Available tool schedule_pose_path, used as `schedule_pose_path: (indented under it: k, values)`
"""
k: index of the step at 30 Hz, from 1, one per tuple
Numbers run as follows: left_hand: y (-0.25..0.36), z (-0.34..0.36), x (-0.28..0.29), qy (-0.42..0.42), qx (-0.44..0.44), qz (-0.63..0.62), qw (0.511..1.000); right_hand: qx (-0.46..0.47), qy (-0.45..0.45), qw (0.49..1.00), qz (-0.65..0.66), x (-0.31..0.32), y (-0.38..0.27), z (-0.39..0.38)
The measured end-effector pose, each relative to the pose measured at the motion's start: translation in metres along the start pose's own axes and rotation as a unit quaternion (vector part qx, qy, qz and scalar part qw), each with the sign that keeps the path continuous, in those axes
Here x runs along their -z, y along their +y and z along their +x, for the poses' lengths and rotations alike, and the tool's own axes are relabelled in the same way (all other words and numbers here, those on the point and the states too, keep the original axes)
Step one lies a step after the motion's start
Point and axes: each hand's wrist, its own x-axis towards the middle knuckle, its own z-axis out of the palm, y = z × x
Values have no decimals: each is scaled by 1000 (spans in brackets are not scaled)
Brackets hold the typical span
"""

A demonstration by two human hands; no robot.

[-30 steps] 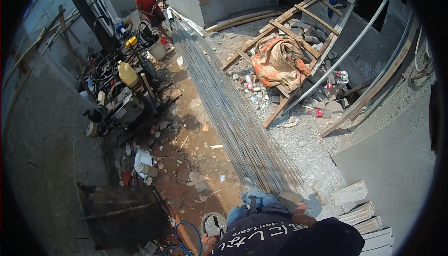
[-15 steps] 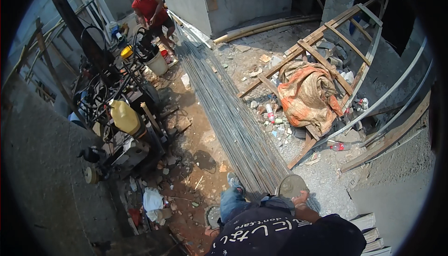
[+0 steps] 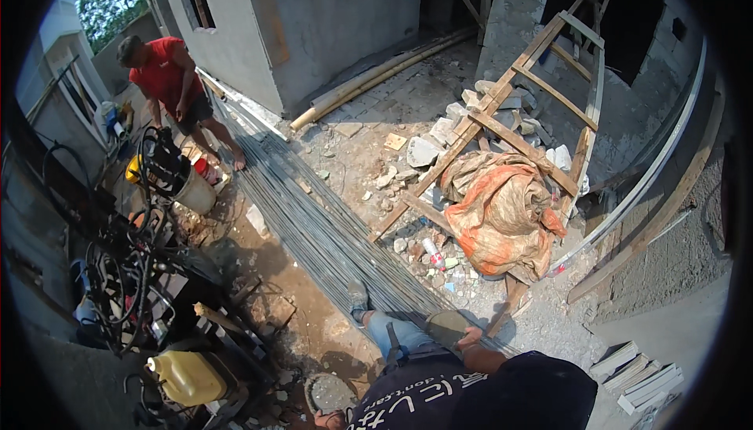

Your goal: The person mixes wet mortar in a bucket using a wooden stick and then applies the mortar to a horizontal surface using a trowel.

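At my right side, my right hand (image 3: pixel 471 339) grips the edge of a round bucket (image 3: pixel 447 326) whose top shows flat grey, like wet mortar. Lower and to the left, my left hand (image 3: pixel 331 420) holds the rim of a second round bucket (image 3: pixel 329 393) with a similar grey fill. The lower parts of both are hidden. My leg in blue jeans reaches forward, and its shoe (image 3: pixel 358 295) is set on a long bundle of steel bars (image 3: pixel 314 218) lying on the ground.
A person in a red shirt (image 3: pixel 166 77) stands at the far left near a white bucket (image 3: pixel 196 192). Machinery with hoses and a yellow jerrycan (image 3: pixel 184 379) crowd the left. On the right lie a wooden frame (image 3: pixel 541 128), a crumpled tarp (image 3: pixel 502 210) and rubble (image 3: pixel 423 150).
My view has shifted forward and turned right. One foot now steps on the bars, and the left bucket shows more fully. The person in red has leaned further down.
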Motion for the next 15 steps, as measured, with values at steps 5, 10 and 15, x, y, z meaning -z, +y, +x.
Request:
schedule_pose_path:
  k: [5, 10, 15]
  values:
    - [60, 1, -194, 23, -47, 40, 998, -16, 21, 999, 18, -159, 34, -26]
    - [94, -7, -317, 38, -60, 74, 995, -20, 36, 999, 23, -282, 57, -59]
    - [117, 16, -454, 32, -59, 116, 991, -39, 39, 996, 64, -386, 60, -75]
